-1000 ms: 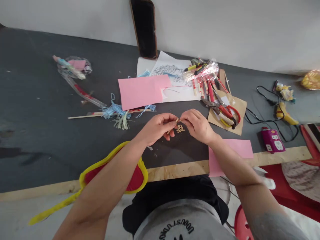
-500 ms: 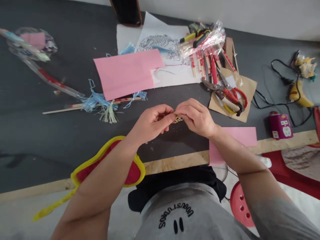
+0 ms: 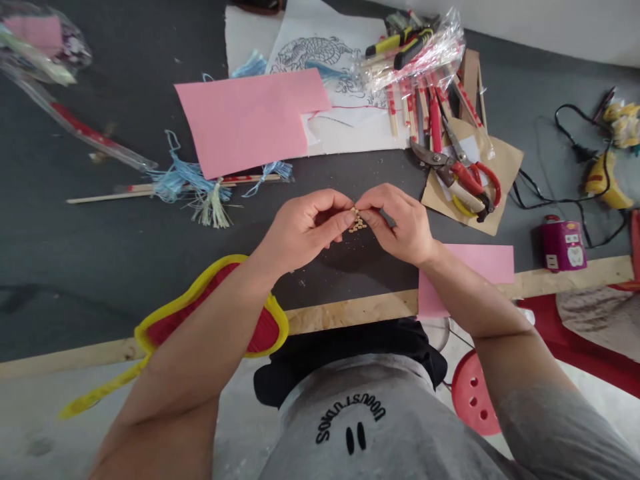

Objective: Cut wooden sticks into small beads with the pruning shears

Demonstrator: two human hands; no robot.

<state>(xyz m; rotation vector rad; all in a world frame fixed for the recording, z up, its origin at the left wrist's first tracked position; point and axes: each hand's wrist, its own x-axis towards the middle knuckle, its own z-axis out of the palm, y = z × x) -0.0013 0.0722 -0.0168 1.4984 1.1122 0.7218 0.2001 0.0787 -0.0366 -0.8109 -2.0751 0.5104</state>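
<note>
My left hand (image 3: 313,230) and my right hand (image 3: 397,223) meet at their fingertips over the dark table. Both are closed in a pinch around something tiny, pale and hard to make out. Right below the fingertips lies a small pile of tan pieces (image 3: 359,225). A pink sheet (image 3: 250,123) with a notched corner lies beyond my left hand. Pruning shears (image 3: 457,177) and scissors rest on brown paper (image 3: 505,160) beyond my right hand. Under my left forearm is a red shape with a fuzzy yellow border (image 3: 277,313).
Blue tassels (image 3: 183,180) and thin sticks lie at the left. Bagged red-and-white sticks (image 3: 415,67) and a dragon drawing (image 3: 320,53) are at the back. A purple box (image 3: 564,245) and black cord stand right. A wooden edge (image 3: 350,311) borders the table.
The view has shifted, so the table items appear higher in the picture. My fingertips remain together, with my right fingers slightly more raised and the small pile showing more.
</note>
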